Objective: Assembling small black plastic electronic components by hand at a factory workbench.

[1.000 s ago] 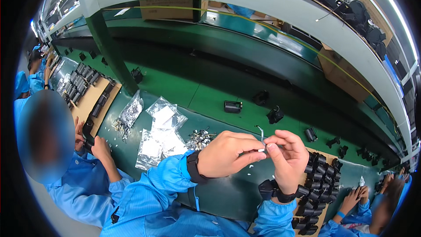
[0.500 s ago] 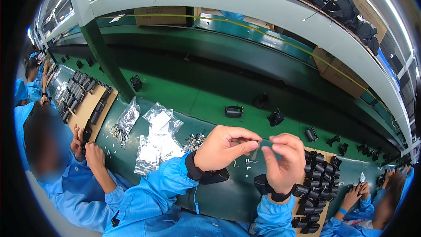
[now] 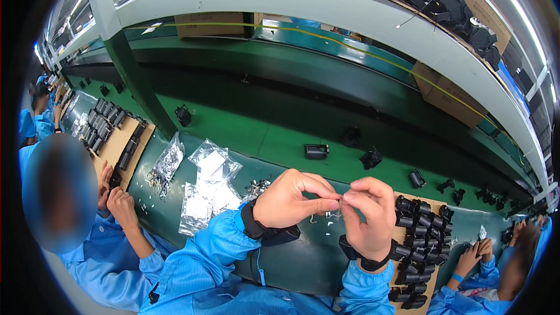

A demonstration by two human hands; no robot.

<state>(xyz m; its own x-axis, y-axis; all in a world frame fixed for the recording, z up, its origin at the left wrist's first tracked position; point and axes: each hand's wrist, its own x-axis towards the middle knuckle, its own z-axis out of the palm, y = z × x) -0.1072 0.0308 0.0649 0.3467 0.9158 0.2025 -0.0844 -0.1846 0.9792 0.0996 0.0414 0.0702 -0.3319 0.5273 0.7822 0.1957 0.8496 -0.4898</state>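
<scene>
My left hand [image 3: 291, 201] and my right hand [image 3: 370, 213] meet over the dark green table, fingertips together in a pinch. Between them is a tiny part, mostly hidden by the fingers, whose kind I cannot make out. Under the hands lie a short pale wire piece [image 3: 312, 220] and small white bits [image 3: 328, 234]. Just behind my left hand is a loose heap of small metal and black parts [image 3: 256, 186]. A black band with a dark box is on my left wrist, and another dark band is on my right wrist.
Clear bags with white pieces [image 3: 213, 164] and a bag of small parts [image 3: 169, 160] lie left. Rows of black housings [image 3: 421, 236] stand on cardboard at right. More black housings [image 3: 315, 151] sit on the green belt. Co-workers sit both sides; a grey beam [image 3: 326, 0] crosses above.
My right hand has moved left and its fingertips have closed in against those of my left hand. Black housings on the belt have shifted slightly to the right.
</scene>
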